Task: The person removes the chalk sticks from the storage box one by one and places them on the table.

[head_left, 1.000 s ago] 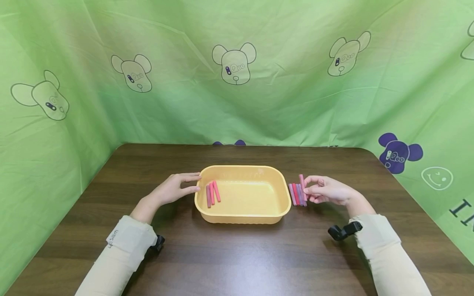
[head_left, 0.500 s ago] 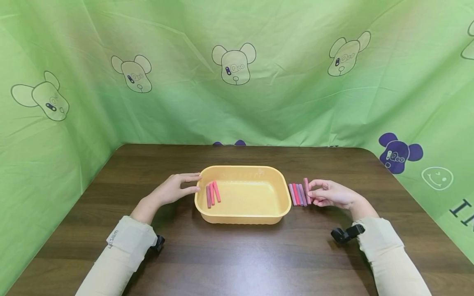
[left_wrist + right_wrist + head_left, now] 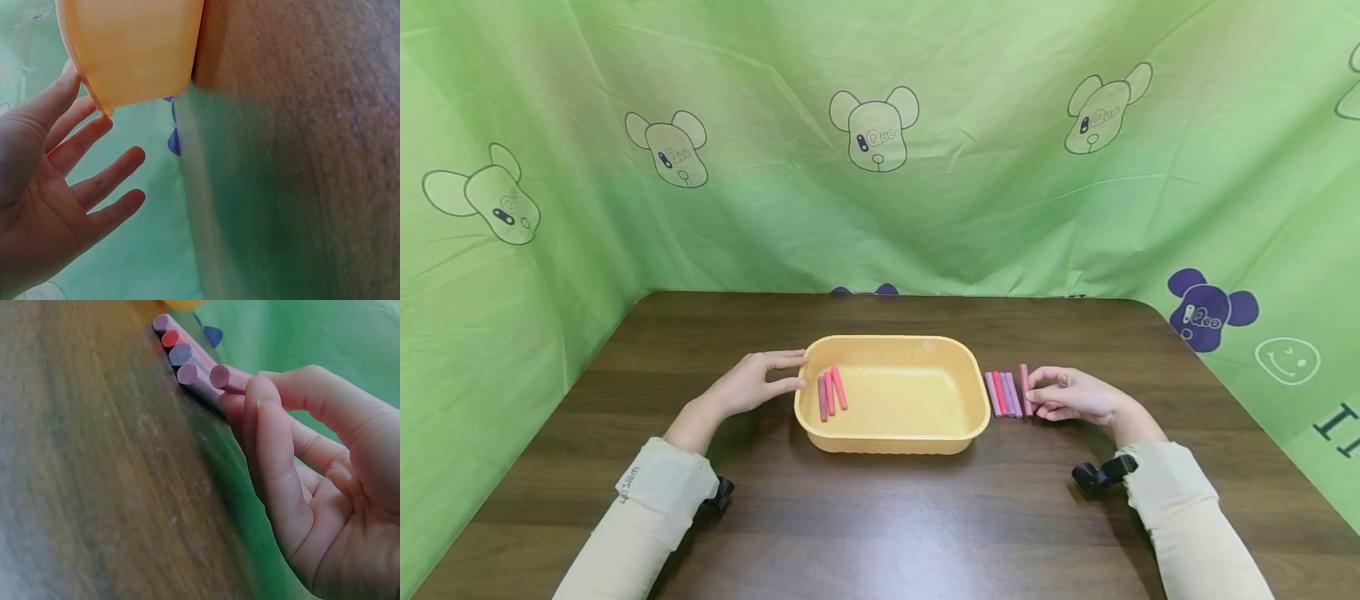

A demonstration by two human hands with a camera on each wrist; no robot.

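My left hand rests at the left end of a yellow plastic basin, thumb and fingertips at its rim. In the left wrist view the fingers of that hand are spread, the lower ones away from the basin. Between thumb and fingertips my right hand pinches a pink chalk stick. Its round end pokes out of the grip in the right wrist view. Just left of it, a row of several purple and red chalk sticks lies beside the basin.
Three pink and mauve chalk sticks lie inside the basin at its left end. Everything stands on a dark wooden table. A green printed cloth hangs behind and along both sides.
My right hand has drawn the pink chalk stick rightward, off the row, leaving a small gap. It has also come slightly nearer. The left hand and basin have stayed put.
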